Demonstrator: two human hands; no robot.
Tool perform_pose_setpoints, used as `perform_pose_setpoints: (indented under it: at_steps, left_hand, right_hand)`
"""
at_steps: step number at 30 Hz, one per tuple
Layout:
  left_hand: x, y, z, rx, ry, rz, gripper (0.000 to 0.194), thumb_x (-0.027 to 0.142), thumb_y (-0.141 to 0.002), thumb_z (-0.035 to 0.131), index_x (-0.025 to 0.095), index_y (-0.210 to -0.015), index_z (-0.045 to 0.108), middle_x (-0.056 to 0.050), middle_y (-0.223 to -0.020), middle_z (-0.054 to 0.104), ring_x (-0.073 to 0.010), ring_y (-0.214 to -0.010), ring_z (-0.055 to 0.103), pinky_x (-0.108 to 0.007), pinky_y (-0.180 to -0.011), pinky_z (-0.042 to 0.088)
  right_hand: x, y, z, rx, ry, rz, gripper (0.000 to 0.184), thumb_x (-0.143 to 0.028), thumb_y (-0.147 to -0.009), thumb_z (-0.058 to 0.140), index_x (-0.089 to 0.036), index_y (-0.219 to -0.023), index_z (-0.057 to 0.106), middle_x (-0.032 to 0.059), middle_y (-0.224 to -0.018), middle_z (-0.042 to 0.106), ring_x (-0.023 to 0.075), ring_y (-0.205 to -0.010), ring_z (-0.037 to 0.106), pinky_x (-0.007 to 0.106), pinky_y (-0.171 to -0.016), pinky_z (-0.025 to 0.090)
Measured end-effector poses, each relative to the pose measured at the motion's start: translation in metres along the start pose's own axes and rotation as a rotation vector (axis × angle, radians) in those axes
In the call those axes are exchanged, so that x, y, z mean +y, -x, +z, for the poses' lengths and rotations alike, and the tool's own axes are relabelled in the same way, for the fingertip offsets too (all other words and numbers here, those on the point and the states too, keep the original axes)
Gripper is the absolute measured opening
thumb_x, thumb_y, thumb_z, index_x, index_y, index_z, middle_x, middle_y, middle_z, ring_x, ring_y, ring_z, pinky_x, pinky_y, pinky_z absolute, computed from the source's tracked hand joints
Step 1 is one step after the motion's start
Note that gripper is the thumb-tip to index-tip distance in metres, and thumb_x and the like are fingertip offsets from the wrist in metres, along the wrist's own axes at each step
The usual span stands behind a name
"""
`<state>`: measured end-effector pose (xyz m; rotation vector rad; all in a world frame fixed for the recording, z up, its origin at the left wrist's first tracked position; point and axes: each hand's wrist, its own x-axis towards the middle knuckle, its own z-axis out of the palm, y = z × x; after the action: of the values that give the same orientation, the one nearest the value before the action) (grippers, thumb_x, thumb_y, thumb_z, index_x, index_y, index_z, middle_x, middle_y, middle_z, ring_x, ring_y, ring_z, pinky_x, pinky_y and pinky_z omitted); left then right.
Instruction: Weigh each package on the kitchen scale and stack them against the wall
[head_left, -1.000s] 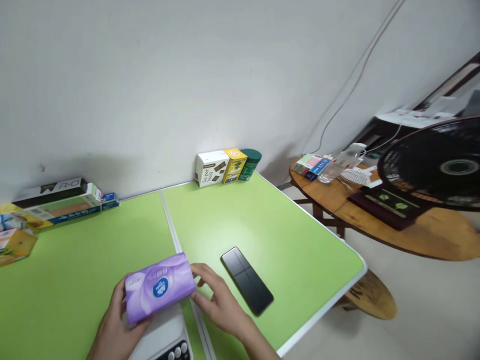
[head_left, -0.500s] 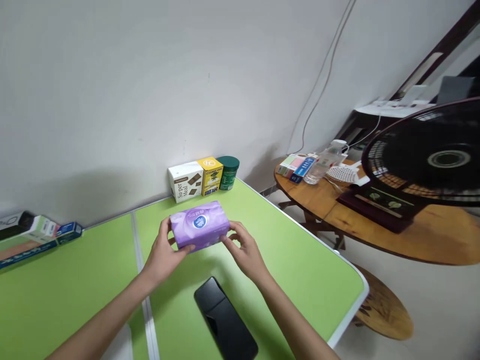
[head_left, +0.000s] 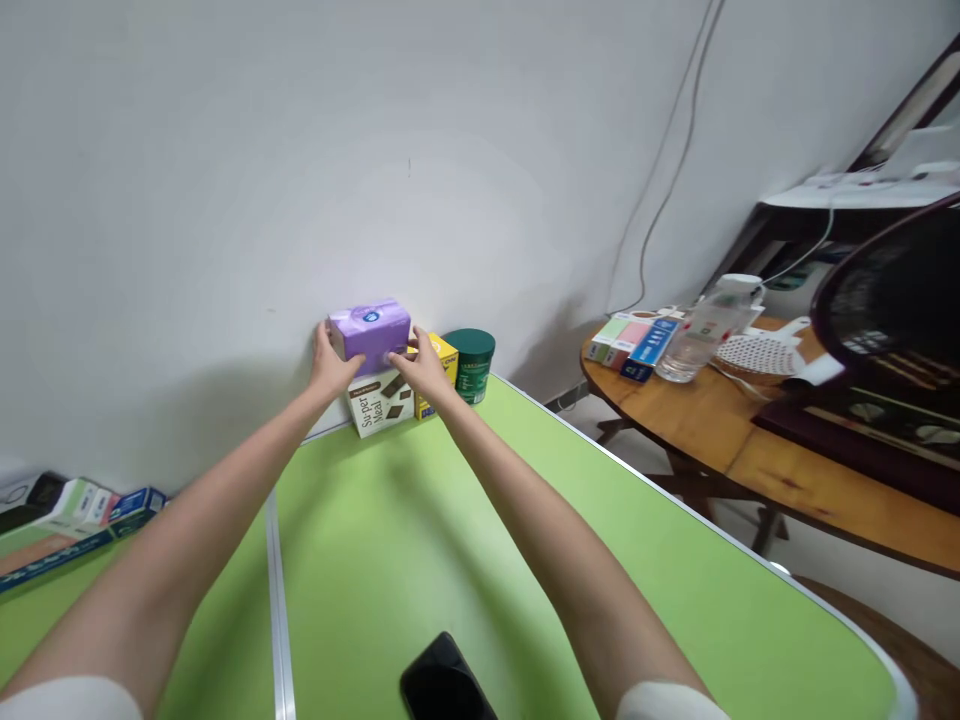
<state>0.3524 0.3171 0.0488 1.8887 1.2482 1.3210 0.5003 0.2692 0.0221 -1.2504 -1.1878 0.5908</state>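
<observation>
Both hands grip a purple tissue pack [head_left: 375, 338] by its two ends, at the white box by the wall. My left hand [head_left: 331, 362] is closed on its left end, thumb across the front. My right hand [head_left: 424, 366] holds the right end, thumb on the front face. Directly under the pack stands the white "Super Meal" box [head_left: 384, 405]; whether the pack's full weight rests on it I cannot tell. Beside that box is a yellow box [head_left: 445, 360], partly hidden by my right hand. A dark green tub [head_left: 472, 364] stands to its right.
A black phone-like object [head_left: 446, 685] lies on the green table [head_left: 360, 560] near me. Several boxes [head_left: 82, 520] line the left wall side. To the right, a wooden table [head_left: 675, 425] bears a water bottle [head_left: 709, 330], a fly swatter [head_left: 761, 352], small boxes [head_left: 637, 342] and a fan.
Both hands have carried the purple tissue pack away from me, from above the table to the top of the white box. The view has shifted a little.
</observation>
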Motion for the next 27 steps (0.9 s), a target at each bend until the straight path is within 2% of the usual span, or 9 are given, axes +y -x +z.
perform_pose_setpoints:
  at_steps: [4,8,12,15,18,20,22,24,27]
  left_hand:
    - [-0.019,0.000,0.008,0.037,-0.077,-0.101,0.066,0.004,-0.066,0.065,0.014,-0.123,0.034,-0.016,-0.130,0.034,-0.0279,-0.125,0.039,-0.044,-0.108,0.030]
    - [-0.026,0.004,0.013,0.032,-0.083,-0.077,0.057,0.006,-0.068,0.063,0.013,-0.118,0.037,-0.015,-0.124,0.037,-0.0264,-0.123,0.041,-0.041,-0.106,0.033]
    - [-0.025,0.015,0.004,-0.009,-0.044,-0.111,0.069,0.008,-0.068,0.065,0.012,-0.127,0.030,-0.018,-0.130,0.032,-0.0284,-0.127,0.036,-0.043,-0.107,0.030]
    - [-0.024,0.048,-0.016,-0.147,-0.047,-0.110,0.058,0.009,-0.071,0.061,0.013,-0.124,0.039,-0.018,-0.131,0.035,-0.0299,-0.126,0.037,-0.047,-0.103,0.035]
    - [-0.028,0.104,-0.055,-0.410,-0.037,-0.064,0.033,0.014,-0.072,0.059,0.017,-0.106,0.057,-0.011,-0.115,0.054,-0.0267,-0.110,0.052,-0.045,-0.095,0.042]
    - [-0.032,0.147,-0.092,-0.699,-0.082,-0.057,0.036,0.024,-0.076,0.058,0.018,-0.111,0.056,-0.010,-0.113,0.059,-0.0248,-0.105,0.055,-0.042,-0.093,0.044]
    - [-0.033,0.189,-0.134,-0.890,-0.167,-0.108,0.042,0.031,-0.079,0.055,0.018,-0.118,0.053,-0.011,-0.115,0.059,-0.0239,-0.103,0.057,-0.040,-0.090,0.046]
    - [-0.029,0.226,-0.177,-0.993,-0.210,-0.172,0.040,0.033,-0.081,0.051,0.019,-0.118,0.053,-0.009,-0.115,0.061,-0.0223,-0.100,0.059,-0.036,-0.086,0.047]
    - [-0.019,0.265,-0.236,-1.051,-0.231,-0.193,0.035,0.032,-0.080,0.050,0.022,-0.113,0.056,-0.006,-0.113,0.063,-0.0216,-0.099,0.061,-0.033,-0.084,0.047]
  right_hand:
    - [0.013,-0.017,0.015,-0.004,-0.024,0.001,0.058,-0.013,-0.071,0.059,-0.014,-0.127,0.043,0.0113,-0.113,0.060,0.0214,-0.096,0.060,0.038,-0.090,0.047]
    - [0.023,-0.013,0.014,0.026,-0.007,0.064,0.056,-0.016,-0.073,0.056,-0.015,-0.127,0.043,0.0140,-0.123,0.054,0.0232,-0.103,0.058,0.040,-0.092,0.045]
    - [0.021,0.012,0.013,0.019,0.025,0.075,0.049,-0.019,-0.076,0.050,-0.016,-0.124,0.044,0.0144,-0.127,0.050,0.0219,-0.101,0.058,0.039,-0.088,0.047]
    - [0.012,0.048,0.018,-0.106,0.050,0.058,0.034,-0.018,-0.074,0.051,-0.014,-0.107,0.056,0.0109,-0.103,0.062,0.0202,-0.085,0.061,0.038,-0.078,0.051]
    - [-0.007,0.095,0.029,-0.460,0.074,0.030,0.018,-0.015,-0.071,0.055,-0.014,-0.087,0.063,0.0035,-0.078,0.066,0.0173,-0.071,0.062,0.033,-0.070,0.051]
    - [-0.026,0.128,0.040,-0.821,0.132,0.012,0.019,-0.015,-0.073,0.054,-0.014,-0.088,0.066,0.0035,-0.080,0.068,0.0171,-0.074,0.063,0.031,-0.071,0.050]
    - [-0.049,0.161,0.053,-1.157,0.244,0.004,0.028,-0.016,-0.075,0.053,-0.014,-0.100,0.066,0.0065,-0.093,0.070,0.0194,-0.083,0.064,0.030,-0.075,0.049]
    - [-0.074,0.191,0.070,-1.389,0.368,0.005,0.040,-0.019,-0.076,0.056,-0.017,-0.116,0.061,0.0093,-0.107,0.068,0.0237,-0.093,0.064,0.032,-0.079,0.048]
    - [-0.105,0.225,0.104,-1.623,0.475,-0.010,0.056,-0.028,-0.074,0.063,-0.020,-0.128,0.053,0.0122,-0.119,0.064,0.0298,-0.104,0.061,0.037,-0.085,0.047]
